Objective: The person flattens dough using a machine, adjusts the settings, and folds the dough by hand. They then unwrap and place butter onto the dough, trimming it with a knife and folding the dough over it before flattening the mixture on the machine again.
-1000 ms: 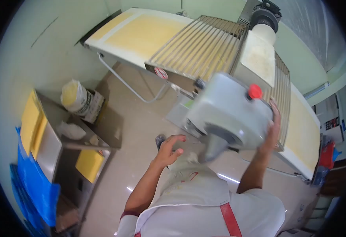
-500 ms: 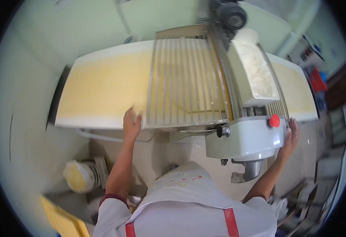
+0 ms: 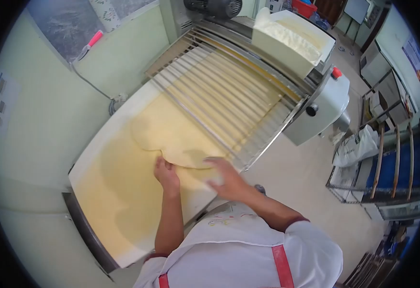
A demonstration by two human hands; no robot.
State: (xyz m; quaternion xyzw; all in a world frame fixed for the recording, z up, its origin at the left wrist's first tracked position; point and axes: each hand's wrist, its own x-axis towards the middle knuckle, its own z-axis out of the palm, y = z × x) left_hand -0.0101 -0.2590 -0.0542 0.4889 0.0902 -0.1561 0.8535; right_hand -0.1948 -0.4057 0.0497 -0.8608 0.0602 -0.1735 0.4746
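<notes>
A thin yellow dough sheet [image 3: 171, 129] lies on the white belt [image 3: 99, 158] of a dough sheeter, coming out from under the metal guard grille [image 3: 224, 101]. My left hand [image 3: 166, 174] rests on the near edge of the sheet, fingers bent onto the dough. My right hand [image 3: 227, 177] is blurred, palm down at the sheet's near right edge beside the grille. Whether either hand pinches the dough is not visible.
The sheeter's grey housing with a red button [image 3: 336, 73] and a black knob [image 3: 311, 110] stands at right, a flour tray [image 3: 291, 41] above it. A wire rack with a white sack [image 3: 356, 146] is on the floor at right. The pale green wall [image 3: 42, 120] is at left.
My view swung left along the machine. The right hand left the housing by the red button and came to the dough; the left hand moved from the belt's edge onto the emerging sheet.
</notes>
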